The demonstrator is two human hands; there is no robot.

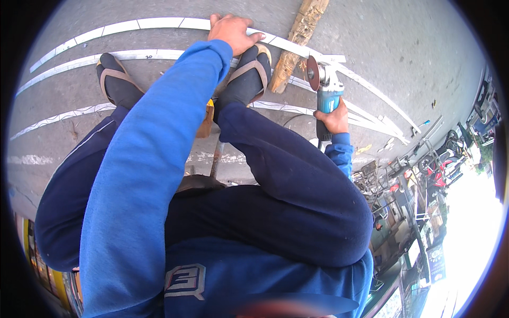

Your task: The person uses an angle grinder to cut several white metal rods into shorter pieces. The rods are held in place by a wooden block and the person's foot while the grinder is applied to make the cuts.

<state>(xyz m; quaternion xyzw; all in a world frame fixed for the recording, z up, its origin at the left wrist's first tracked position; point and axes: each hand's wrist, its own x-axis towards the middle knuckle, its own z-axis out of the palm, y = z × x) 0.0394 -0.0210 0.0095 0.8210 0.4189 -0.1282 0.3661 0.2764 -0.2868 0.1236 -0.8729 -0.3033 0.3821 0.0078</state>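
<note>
My right hand point(335, 117) is wrapped round the body of a teal angle grinder point(328, 100). The grinder's reddish-brown disc point(313, 73) faces left, at the right part of a long white metal strip point(159, 23) marked with dark cross lines. My left hand point(231, 32) presses down on that strip, its fingers lying over the top. A rough wooden beam point(289, 61) lies under the strip, between my left hand and the grinder. A few small orange sparks show beside the disc. Whether the disc touches the strip cannot be made out.
More white strips point(127, 56) lie on the grey pavement point(403, 47), one of them point(74, 114) nearer me. My feet in flip-flops point(249, 74) stand beside the strips. Metal frames and clutter point(403, 196) and a red motorcycle point(439, 175) are at the right.
</note>
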